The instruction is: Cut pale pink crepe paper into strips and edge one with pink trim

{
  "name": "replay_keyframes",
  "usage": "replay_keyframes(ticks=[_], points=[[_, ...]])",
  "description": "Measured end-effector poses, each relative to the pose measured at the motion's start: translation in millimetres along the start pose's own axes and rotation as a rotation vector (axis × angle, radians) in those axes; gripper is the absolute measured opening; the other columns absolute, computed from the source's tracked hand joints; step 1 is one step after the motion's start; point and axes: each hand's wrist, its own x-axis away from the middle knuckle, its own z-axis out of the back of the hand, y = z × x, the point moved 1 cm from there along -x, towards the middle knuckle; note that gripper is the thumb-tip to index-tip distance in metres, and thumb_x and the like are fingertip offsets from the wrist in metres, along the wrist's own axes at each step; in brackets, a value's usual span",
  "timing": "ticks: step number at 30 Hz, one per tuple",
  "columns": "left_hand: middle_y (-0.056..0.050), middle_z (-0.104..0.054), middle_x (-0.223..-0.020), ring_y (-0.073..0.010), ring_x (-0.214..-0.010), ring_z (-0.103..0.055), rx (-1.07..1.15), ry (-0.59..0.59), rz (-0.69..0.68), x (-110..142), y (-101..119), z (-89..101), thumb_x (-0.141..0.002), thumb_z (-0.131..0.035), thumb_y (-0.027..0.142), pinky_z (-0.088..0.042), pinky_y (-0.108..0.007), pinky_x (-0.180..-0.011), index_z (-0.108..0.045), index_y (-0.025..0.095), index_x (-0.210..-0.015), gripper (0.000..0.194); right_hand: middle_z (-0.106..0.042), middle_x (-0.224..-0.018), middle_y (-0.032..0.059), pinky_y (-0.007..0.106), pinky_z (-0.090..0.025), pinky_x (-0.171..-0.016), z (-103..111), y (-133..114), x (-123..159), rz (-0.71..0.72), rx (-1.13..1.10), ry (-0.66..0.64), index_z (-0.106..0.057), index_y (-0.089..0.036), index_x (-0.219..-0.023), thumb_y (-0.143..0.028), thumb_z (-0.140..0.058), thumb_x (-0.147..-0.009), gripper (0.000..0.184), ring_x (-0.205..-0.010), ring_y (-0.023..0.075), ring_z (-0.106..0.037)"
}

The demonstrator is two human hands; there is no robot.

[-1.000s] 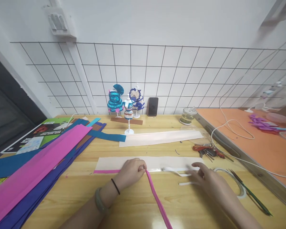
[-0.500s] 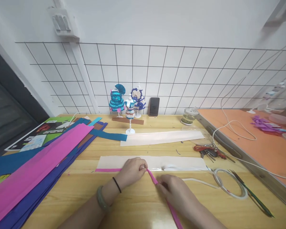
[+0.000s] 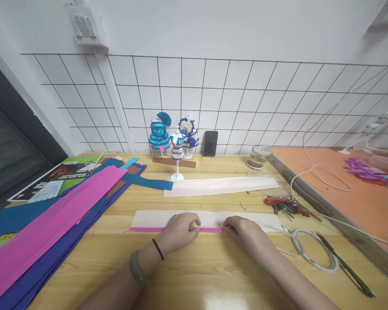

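Observation:
A long cream paper strip (image 3: 210,218) lies crosswise on the wooden table in front of me. Along its near edge runs a narrow pink paper strip (image 3: 211,230). My left hand (image 3: 181,227) rests over the middle of both, fingers curled and pressed at the pink strip. Farther right, my right hand (image 3: 242,228) pinches the pink strip against the cream edge. The pink strip's right end is hidden behind my right hand. Beyond that hand, a thin white band leads toward a roll of white tape (image 3: 331,258).
Pink paper (image 3: 67,202) and blue sheets lie at left. Small dress forms (image 3: 177,148) stand at the back, near a phone (image 3: 210,143) and glass jar (image 3: 258,157). Another cream strip (image 3: 223,186) lies farther back. Keys (image 3: 287,206) and green-handled tweezers (image 3: 349,267) lie right.
My right hand has moved up and right, bringing the pink strip from a dangling slant down onto the cream strip's edge. My left hand has stayed nearly still.

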Motion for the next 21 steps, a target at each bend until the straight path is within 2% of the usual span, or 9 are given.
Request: replay_keyframes(ticks=[4,11,14,18,21], points=[[0.004,-0.056,-0.065,-0.0130,-0.067,-0.052,-0.003,-0.021,0.025,0,2,1.1,-0.073,-0.047,0.022,-0.035,-0.022,-0.059,-0.056,0.022,-0.082,0.014,-0.067,-0.088,0.0057,0.025,-0.039,-0.068,-2,3,-3,0.074,0.019,0.003,-0.064,-0.023,-0.089,-0.026,-0.038,-0.084,0.027,-0.078,0.0188,-0.061],[0.003,-0.059,-0.070,-0.0144,-0.071,-0.055,-0.079,0.005,0.065,-2,5,-1.4,-0.076,-0.050,0.031,-0.035,-0.023,-0.059,-0.055,0.022,-0.082,0.012,-0.067,-0.080,0.0037,0.023,-0.038,-0.066,-7,11,-10,0.071,0.034,-0.047,-0.067,-0.024,-0.075,-0.025,-0.039,-0.083,0.029,-0.077,0.0176,-0.060],[0.002,-0.060,-0.073,-0.0152,-0.073,-0.056,-0.105,0.007,0.070,-3,5,-3.4,-0.077,-0.051,0.033,-0.036,-0.024,-0.060,-0.055,0.022,-0.083,0.014,-0.067,-0.080,0.0038,0.023,-0.038,-0.065,-8,12,-11,0.080,0.041,-0.060,-0.068,-0.024,-0.079,-0.027,-0.039,-0.084,0.029,-0.076,0.0175,-0.060],[0.001,-0.061,-0.077,-0.0161,-0.075,-0.056,-0.131,0.016,0.076,-4,5,-5.3,-0.077,-0.051,0.036,-0.036,-0.024,-0.062,-0.055,0.022,-0.083,0.016,-0.068,-0.085,0.0032,0.023,-0.039,-0.067,-6,11,-9,0.165,-0.022,-0.062,-0.067,-0.028,-0.092,-0.030,-0.040,-0.085,0.028,-0.078,0.0171,-0.061],[0.001,-0.061,-0.078,-0.0165,-0.076,-0.055,-0.146,0.014,0.082,-4,6,-5.8,-0.078,-0.050,0.036,-0.036,-0.025,-0.064,-0.055,0.022,-0.085,0.016,-0.068,-0.081,0.0026,0.023,-0.039,-0.066,-6,10,-8,0.175,-0.010,-0.082,-0.068,-0.026,-0.083,-0.030,-0.044,-0.083,0.025,-0.075,0.0171,-0.060]])
